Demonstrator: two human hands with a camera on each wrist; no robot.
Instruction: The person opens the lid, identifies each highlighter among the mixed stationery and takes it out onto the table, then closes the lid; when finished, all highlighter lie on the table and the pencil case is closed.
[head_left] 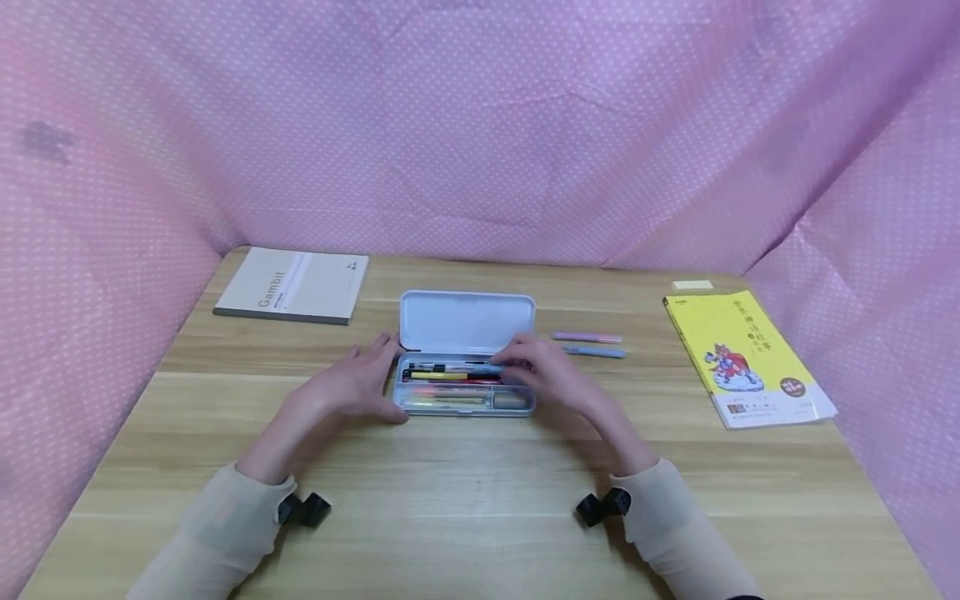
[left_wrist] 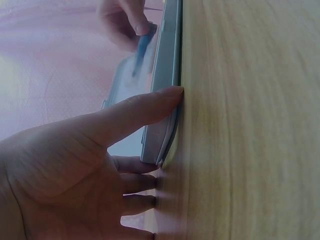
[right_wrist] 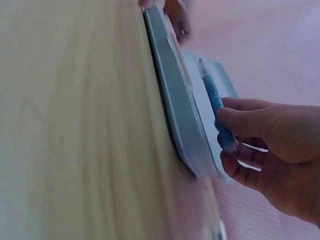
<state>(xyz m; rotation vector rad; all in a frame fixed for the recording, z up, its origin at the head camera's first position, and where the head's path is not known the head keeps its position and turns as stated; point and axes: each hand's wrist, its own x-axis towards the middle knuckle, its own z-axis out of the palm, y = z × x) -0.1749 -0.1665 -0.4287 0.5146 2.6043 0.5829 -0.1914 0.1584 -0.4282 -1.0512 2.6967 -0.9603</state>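
Observation:
A light blue pencil case (head_left: 468, 333) lies on the table with its lid raised at the back. Pens fill its rear section, and a clear-covered front section holds slim sticks and a small block. My left hand (head_left: 352, 383) grips the case's left end; in the left wrist view the thumb (left_wrist: 150, 107) lies along the front wall and the other fingers reach round the end. Above the right part of the case, my right hand (head_left: 551, 371) pinches a blue pen (right_wrist: 215, 102) between thumb and fingers. The pen is tilted, its narrow tip pointing left over the case.
Right of the case lie a purple pen (head_left: 587, 337) and another blue pen (head_left: 596, 352). A grey notebook (head_left: 300, 283) sits at the back left. On the right are a yellow book (head_left: 746, 358) and a small pale block (head_left: 692, 285). Pink dotted cloth (head_left: 480, 167) surrounds the table.

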